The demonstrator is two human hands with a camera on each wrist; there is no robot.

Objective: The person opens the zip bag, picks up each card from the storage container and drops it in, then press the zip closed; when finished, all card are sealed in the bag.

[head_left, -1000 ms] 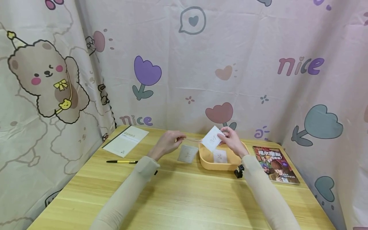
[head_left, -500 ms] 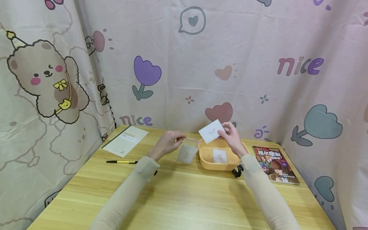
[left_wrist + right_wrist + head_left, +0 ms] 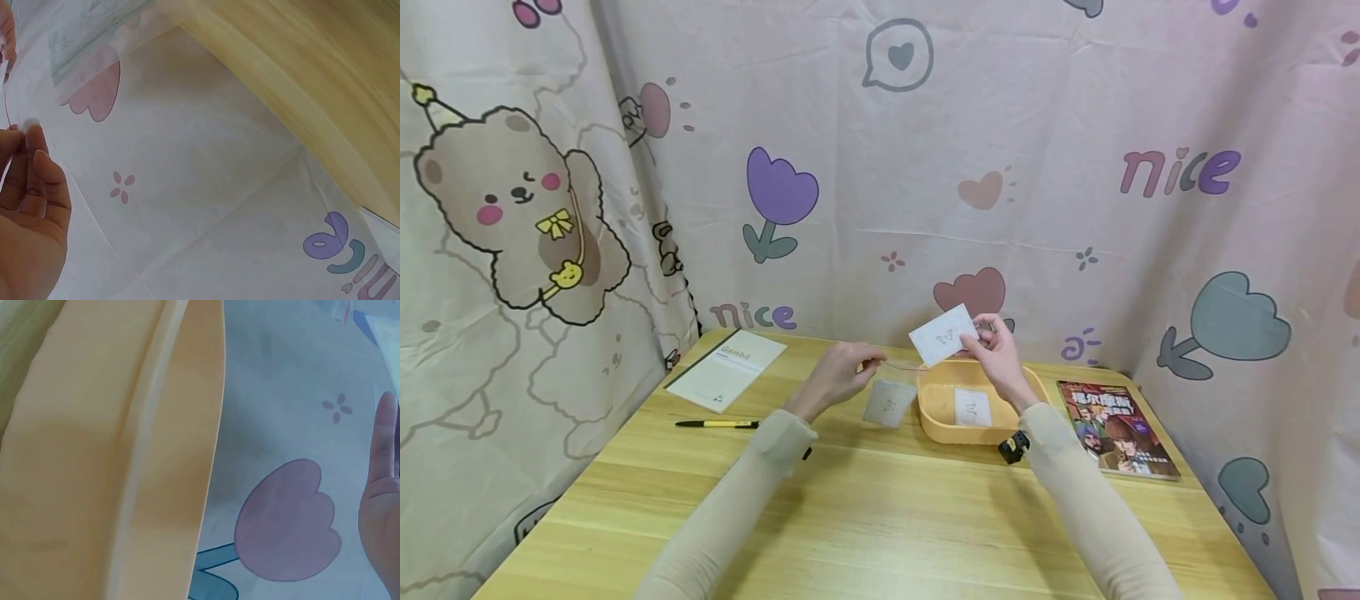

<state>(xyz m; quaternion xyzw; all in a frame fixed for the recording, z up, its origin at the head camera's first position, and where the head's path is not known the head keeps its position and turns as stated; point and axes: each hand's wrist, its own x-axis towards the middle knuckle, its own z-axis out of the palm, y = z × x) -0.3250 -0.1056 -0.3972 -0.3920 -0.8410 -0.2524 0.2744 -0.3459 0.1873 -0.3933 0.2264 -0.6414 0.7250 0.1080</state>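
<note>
My right hand (image 3: 1000,357) pinches a white square packet (image 3: 936,337) with a small printed mark, above the back left of a yellow box (image 3: 951,434). A thin reddish string (image 3: 902,366) stretches between the packet side and my left hand (image 3: 838,379), whose fingertips pinch its other end. In the left wrist view a small white round thing (image 3: 30,124) shows at those fingertips beside the string (image 3: 7,112). Another marked packet (image 3: 973,408) lies inside the box. A translucent packet (image 3: 889,405) lies on the table left of the box. Where the string ends at the packet is unclear.
A white notebook (image 3: 726,372) lies at the back left, with a yellow and black pen (image 3: 715,424) in front of it. To the right of the box is a colourful book (image 3: 1116,429). A printed curtain (image 3: 865,208) hangs behind the wooden table (image 3: 880,525).
My right hand has moved slightly up and left, lifting and turning the packet counterclockwise. The left hand stays in place, still pinching the string.
</note>
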